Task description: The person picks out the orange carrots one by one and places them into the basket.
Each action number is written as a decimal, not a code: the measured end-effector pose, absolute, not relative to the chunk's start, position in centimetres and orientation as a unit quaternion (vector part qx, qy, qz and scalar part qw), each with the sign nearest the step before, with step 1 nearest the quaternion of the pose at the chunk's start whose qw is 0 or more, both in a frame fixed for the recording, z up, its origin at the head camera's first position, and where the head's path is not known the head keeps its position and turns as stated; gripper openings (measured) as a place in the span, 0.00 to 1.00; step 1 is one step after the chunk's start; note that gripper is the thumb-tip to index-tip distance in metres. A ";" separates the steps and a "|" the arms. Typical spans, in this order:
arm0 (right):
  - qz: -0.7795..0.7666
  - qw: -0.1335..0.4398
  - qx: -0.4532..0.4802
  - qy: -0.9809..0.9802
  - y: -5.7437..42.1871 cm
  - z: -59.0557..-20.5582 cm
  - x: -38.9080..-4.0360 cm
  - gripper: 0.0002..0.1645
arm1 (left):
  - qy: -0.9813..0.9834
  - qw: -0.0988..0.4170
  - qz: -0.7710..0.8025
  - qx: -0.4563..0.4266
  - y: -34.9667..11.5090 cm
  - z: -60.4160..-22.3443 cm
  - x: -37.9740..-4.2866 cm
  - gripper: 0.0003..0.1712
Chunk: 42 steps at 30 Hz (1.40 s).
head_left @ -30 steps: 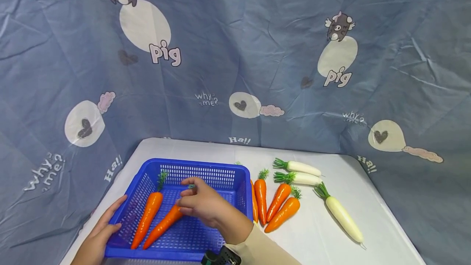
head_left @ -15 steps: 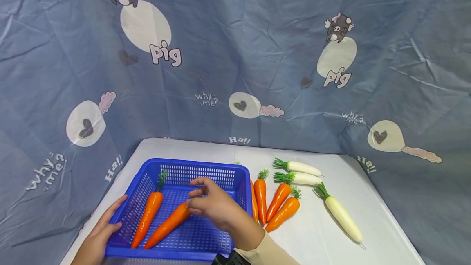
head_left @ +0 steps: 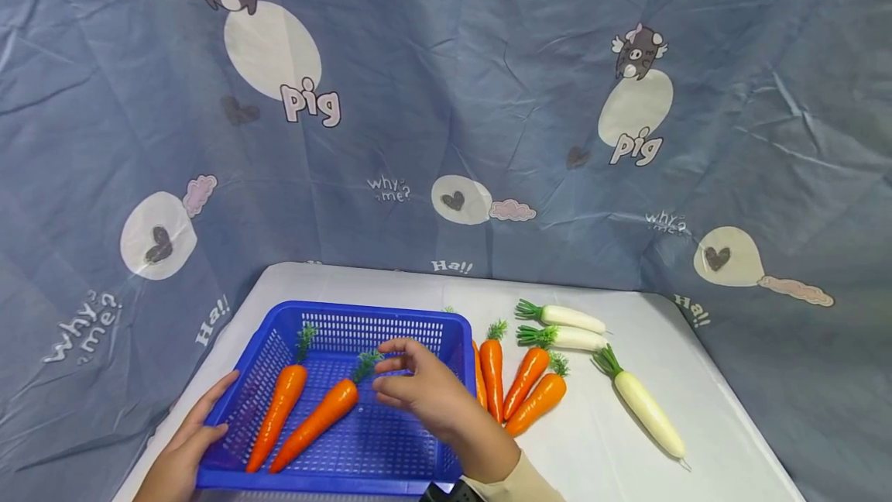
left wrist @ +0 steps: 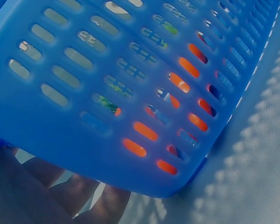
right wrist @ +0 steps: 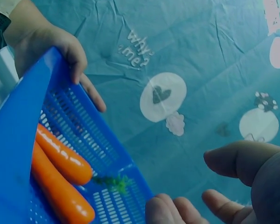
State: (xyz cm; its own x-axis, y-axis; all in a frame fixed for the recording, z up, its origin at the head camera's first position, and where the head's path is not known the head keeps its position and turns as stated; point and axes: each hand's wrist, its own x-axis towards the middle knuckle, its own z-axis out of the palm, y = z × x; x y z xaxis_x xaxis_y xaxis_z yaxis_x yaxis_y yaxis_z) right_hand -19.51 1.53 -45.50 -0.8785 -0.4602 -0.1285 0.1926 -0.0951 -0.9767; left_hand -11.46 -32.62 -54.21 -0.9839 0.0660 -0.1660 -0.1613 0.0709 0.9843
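A blue plastic basket (head_left: pixel 334 484) stands on the white table with two carrots inside, a left carrot (head_left: pixel 279 417) and a right carrot (head_left: pixel 317 424), both with green tops pointing away. My left hand (head_left: pixel 184 444) holds the basket's left rim, thumb over the edge and fingers along the outer side. Above the basket's right half hovers my right hand (head_left: pixel 428 393), its fingers loosely bent and nothing between them. Its fingertips are just beside the right carrot's leafy top. In the left wrist view, orange shows through the slots of the basket wall (left wrist: pixel 46 126).
Right of the basket lie several more carrots (head_left: pixel 535 403), one partly hidden behind the basket's wall. Beyond them are two white radishes (head_left: pixel 574 318) side by side and a third radish (head_left: pixel 651 415) set apart. A blue pig-print cloth (head_left: pixel 390 138) hangs behind the table.
My right hand has drawn away to the right from the right carrot, whose green top now shows. That carrot lies in the basket. My left hand has stayed on the rim.
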 end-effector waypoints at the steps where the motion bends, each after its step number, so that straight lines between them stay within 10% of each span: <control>1: -0.734 0.220 -0.104 0.634 1.7 -45.5 -19.5 0.31 | 0.725 0.079 0.683 -0.023 -32.7 -54.3 -11.4 0.41; 42: -0.742 0.121 -0.072 0.656 9.2 -46.4 -17.9 0.33 | 0.650 0.124 0.749 0.035 -33.7 -55.0 -11.6 0.41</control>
